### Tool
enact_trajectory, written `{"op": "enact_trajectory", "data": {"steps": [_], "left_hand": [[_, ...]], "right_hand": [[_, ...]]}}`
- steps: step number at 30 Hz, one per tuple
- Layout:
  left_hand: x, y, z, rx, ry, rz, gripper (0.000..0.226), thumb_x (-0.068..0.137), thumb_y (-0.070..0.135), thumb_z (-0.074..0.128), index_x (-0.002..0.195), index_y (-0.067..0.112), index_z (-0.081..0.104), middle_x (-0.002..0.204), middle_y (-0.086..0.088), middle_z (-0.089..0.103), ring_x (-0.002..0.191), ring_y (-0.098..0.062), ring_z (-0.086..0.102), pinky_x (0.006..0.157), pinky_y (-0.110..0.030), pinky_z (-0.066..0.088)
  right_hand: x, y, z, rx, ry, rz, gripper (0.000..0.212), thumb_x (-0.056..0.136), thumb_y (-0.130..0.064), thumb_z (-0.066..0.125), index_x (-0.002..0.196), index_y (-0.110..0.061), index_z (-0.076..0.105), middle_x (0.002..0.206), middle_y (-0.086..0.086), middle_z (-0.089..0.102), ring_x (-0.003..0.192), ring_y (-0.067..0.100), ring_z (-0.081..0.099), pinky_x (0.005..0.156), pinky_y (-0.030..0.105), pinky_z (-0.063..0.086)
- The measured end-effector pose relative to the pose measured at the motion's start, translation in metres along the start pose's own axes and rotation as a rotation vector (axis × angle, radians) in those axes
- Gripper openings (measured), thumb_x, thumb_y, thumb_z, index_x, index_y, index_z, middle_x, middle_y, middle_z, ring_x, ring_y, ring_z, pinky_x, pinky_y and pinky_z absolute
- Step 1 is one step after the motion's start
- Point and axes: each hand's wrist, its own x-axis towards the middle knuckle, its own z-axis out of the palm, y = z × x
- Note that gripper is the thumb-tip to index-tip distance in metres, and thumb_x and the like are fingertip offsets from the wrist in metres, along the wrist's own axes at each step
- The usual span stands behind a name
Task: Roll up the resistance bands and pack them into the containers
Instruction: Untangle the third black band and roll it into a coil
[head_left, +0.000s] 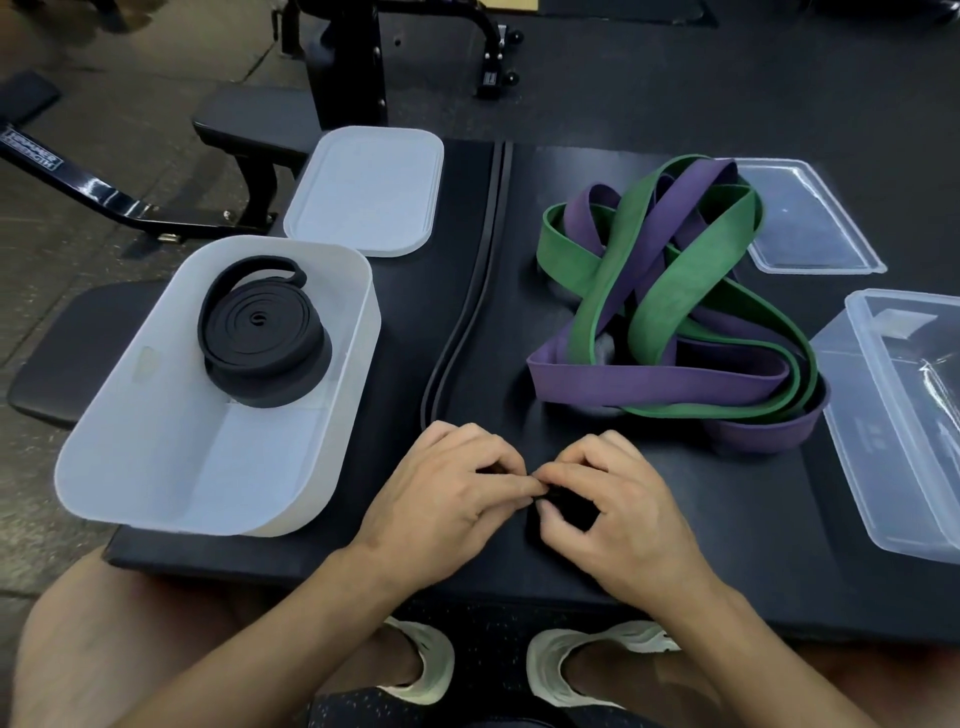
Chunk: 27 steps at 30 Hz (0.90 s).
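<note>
Packing partly done: frosted white plastic tub, bench left edge, holding one coiled black band; tangled green and purple flat bands toward right edge, unrolled; thin black band, near-edge end pinched by left hand and right hand, roll barely begun.

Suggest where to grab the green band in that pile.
Take the green band by its left loop end, probably: it stands on edge there, outermost of the purple band tangle. Pinch the bend from the left, over bare mat.

white lettering on black bench frame, too blurred to read
</note>
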Motion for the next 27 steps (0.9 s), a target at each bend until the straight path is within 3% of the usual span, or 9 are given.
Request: {"op": "enact_trajectory", "data": {"steps": [4,9,18,27], "left_hand": [[-0.0002,0.0010,0.0032,0.006,0.015,-0.072,0.017,0.099,0.030,0.067,0.112,0.027,0.077,0.101,0.014,0.064,0.094,-0.012,0.059,0.081,-0.035,0.047],[-0.0001,0.0009,0.0038,-0.019,0.053,-0.154,0.020,0.096,0.035,0.066,0.109,0.026,0.078,0.099,0.014,0.067,0.091,-0.011,0.060,0.080,-0.036,0.051],[0.0025,0.0026,0.0012,-0.037,0.017,-0.161,0.012,0.094,0.029,0.071,0.104,0.024,0.074,0.098,0.014,0.064,0.094,-0.012,0.058,0.080,-0.039,0.052],[0.0036,0.0083,-0.0051,-0.010,-0.042,-0.163,0.015,0.089,0.027,0.067,0.103,0.028,0.071,0.099,0.018,0.058,0.100,-0.007,0.055,0.086,-0.031,0.043]], "right_hand": [[-0.0015,-0.0030,0.0002,-0.015,-0.001,0.021,0.034,0.083,-0.026,0.069,0.115,-0.015,0.075,0.095,-0.011,0.058,0.088,0.011,0.053,0.078,0.025,0.049],[-0.0005,-0.0004,0.0010,-0.026,0.078,0.031,0.020,0.082,-0.013,0.067,0.101,-0.013,0.074,0.090,-0.008,0.059,0.083,0.011,0.053,0.077,0.025,0.048],[-0.0005,0.0000,0.0027,-0.033,0.065,0.033,0.016,0.083,-0.015,0.069,0.098,-0.015,0.073,0.089,-0.009,0.058,0.083,0.012,0.053,0.075,0.027,0.049],[-0.0026,0.0028,0.0044,-0.044,0.068,0.013,0.013,0.087,-0.010,0.070,0.099,-0.015,0.071,0.092,-0.008,0.057,0.084,0.012,0.053,0.076,0.026,0.048]]}}
